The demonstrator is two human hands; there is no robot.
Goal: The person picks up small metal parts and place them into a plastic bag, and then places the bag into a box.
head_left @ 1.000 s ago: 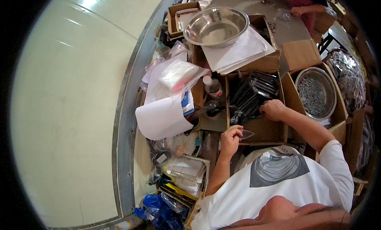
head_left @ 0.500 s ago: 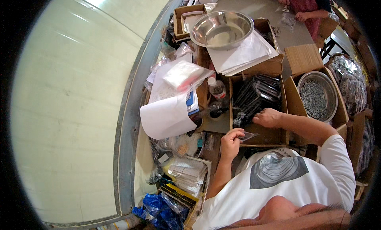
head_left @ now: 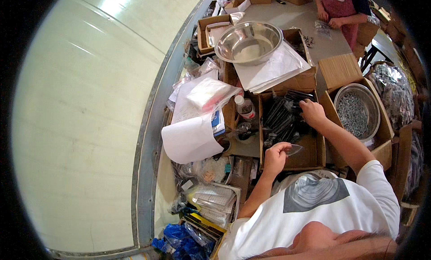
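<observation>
My left hand (head_left: 277, 156) pinches a small clear plastic bag (head_left: 294, 149) over the near edge of an open cardboard box (head_left: 310, 156). Inside that box lies a heap of long black pieces (head_left: 279, 116), some apparently in clear wrapping. My right hand (head_left: 313, 112) reaches over the box's right side, its fingers closed at the black pieces near the far right corner. Whether a piece is gripped there is hidden by the fingers.
Right of the box, a metal bowl of screws (head_left: 376, 125) sits in another carton. Beyond are an empty steel basin (head_left: 277, 41) on paper sheets (head_left: 294, 64), and a co-worker's hands (head_left: 334, 23). A capped bottle (head_left: 246, 108) and papers (head_left: 191, 138) stand left.
My right hand has moved from the near side of the black pieces to the far right part of the box. My left hand, still pinching the bag, has shifted slightly right.
</observation>
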